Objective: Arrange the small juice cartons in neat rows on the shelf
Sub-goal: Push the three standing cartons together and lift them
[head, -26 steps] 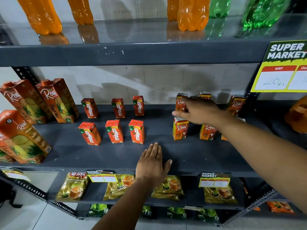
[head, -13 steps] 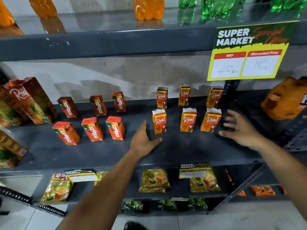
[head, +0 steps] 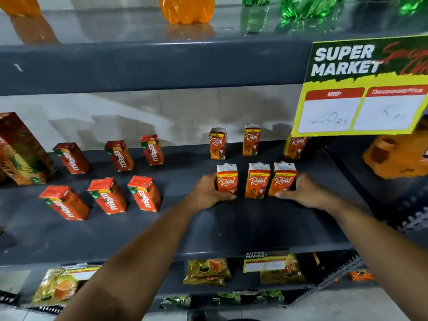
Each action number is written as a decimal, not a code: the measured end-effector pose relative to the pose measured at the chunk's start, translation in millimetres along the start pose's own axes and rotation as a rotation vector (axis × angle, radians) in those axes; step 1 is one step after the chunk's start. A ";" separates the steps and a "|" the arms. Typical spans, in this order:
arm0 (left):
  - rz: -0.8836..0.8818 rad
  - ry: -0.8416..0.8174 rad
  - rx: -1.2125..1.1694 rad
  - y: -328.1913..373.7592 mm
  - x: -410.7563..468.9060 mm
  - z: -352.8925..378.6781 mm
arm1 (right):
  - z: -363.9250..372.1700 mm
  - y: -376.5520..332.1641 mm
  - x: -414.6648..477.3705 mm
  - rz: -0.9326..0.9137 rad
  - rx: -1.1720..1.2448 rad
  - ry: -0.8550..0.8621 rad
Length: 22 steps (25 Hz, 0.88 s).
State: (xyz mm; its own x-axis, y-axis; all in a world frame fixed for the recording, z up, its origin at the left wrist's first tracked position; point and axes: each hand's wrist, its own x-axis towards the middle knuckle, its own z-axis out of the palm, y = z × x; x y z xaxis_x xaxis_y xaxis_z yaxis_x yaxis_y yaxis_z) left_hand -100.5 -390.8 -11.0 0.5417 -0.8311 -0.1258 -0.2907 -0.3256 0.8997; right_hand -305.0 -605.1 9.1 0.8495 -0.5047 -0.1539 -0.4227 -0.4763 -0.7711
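Note:
On the grey middle shelf [head: 254, 228] stand two rows of small orange Real cartons. The front row has three close together: left carton [head: 227, 179], middle carton [head: 257, 180], right carton [head: 283, 179]. My left hand [head: 206, 193] presses against the left carton's side. My right hand [head: 301, 191] presses against the right carton's side. Three more Real cartons [head: 251, 140] stand spaced out behind. To the left, red Maaza cartons [head: 144, 193] stand in two rows of three, tilted and spaced apart.
A yellow Super Market price sign [head: 361, 89] hangs from the upper shelf, partly hiding the back right carton. Large Real cartons [head: 23, 149] stand at the far left, an orange pack [head: 398, 154] at the right. Bottles stand above; tea packets [head: 208, 271] lie below.
Both hands have moved in from open positions on the shelf and now clasp the front row of Real cartons from either side. The three front cartons stand closer together.

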 end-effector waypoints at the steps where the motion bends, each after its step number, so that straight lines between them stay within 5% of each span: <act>1: 0.013 -0.018 -0.011 2.7 3.5 3.8 | 1.9 -1.5 3.3 -0.005 -0.017 -0.013; 22: 0.062 0.109 0.002 11.9 -44.4 67.7 | 38.3 15.3 -41.8 -0.071 0.063 0.112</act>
State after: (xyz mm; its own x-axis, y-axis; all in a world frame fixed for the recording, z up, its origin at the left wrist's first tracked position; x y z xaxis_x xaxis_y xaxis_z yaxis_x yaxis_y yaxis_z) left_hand -181.4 -388.3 -23.0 0.6051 -0.7958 -0.0232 -0.3283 -0.2760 0.9033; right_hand -334.8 -563.7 -19.9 0.8345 -0.5501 -0.0301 -0.3390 -0.4697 -0.8151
